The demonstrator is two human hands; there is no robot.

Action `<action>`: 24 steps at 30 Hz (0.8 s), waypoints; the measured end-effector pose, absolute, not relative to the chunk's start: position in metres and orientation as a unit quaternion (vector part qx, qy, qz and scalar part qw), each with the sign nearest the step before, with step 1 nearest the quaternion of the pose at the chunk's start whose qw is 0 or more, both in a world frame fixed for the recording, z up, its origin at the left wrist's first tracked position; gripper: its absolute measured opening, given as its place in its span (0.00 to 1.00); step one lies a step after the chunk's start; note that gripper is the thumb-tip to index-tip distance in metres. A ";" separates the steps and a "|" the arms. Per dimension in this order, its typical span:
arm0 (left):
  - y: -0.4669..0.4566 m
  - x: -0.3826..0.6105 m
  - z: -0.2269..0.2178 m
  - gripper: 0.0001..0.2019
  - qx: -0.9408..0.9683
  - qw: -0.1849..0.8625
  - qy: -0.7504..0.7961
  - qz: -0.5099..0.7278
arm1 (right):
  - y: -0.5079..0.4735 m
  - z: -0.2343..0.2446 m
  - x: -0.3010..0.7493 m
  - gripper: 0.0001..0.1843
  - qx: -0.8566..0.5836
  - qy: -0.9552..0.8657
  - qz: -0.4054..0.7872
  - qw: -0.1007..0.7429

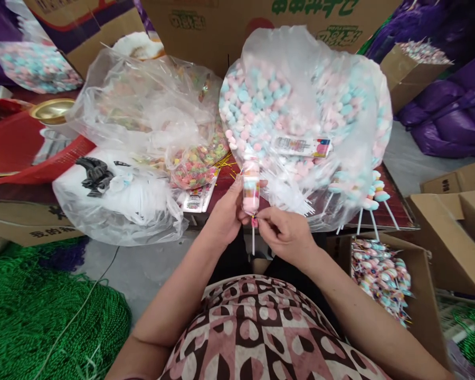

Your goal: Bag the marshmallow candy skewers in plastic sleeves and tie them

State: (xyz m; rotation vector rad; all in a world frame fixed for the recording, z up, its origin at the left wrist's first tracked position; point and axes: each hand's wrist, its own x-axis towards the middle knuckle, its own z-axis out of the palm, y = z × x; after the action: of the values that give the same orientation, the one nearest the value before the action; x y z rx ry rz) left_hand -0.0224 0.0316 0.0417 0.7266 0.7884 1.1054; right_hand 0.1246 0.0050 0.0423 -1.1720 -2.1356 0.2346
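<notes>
1. Pink-and-white layers show through the clear wrap of the wrapped lollipop (250, 186), which is held upright just in front of the big candy bag (301, 105), at its lower left edge.
2. Left hand (225, 214): curled around the lollipop's wrapped head from the left, thumb across the front, gripping it firmly.
3. Right hand (287, 232): thumb and forefinger pinched together on a small red tie (254, 220) at the base of the wrap, where the stick comes out; the other fingers are folded in.
4. The white stick (253, 244) hangs straight down below the tie, between the two hands.
5. The big candy bag is clear plastic, filled with pastel pink, blue and white pieces; it stands on the dark red counter (396, 206), with a printed label strip (301, 146) lying against its front.
6. Left of the big candy bag is a crumpled clear bag (142, 105) holding small bright ring-shaped sweets, and thin gold wires (224, 163) lie between the two bags.
7. Further left and nearer the person, a white plastic bag (142, 206) carries a black bundle (95, 175) on top.
8. Below and to the right of the big candy bag, a cardboard box (423, 295) holds a pile of wrapped lollipops (380, 272) on sticks.
9. Well to the lower left of the big candy bag, green netting (35, 311) lies heaped on the floor.
10. To its right, purple sacks (447, 116) are stacked at the back.
</notes>
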 end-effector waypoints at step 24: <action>0.017 -0.023 0.041 0.14 0.586 0.607 0.398 0.359 | 0.024 0.029 0.149 0.07 -0.550 -0.680 0.274 0.400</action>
State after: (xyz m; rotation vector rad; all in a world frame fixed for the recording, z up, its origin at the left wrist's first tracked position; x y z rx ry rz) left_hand -0.0233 0.0173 0.0408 1.3553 0.9198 0.8300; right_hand 0.1493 0.0237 0.0289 -1.3914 -1.7198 0.6927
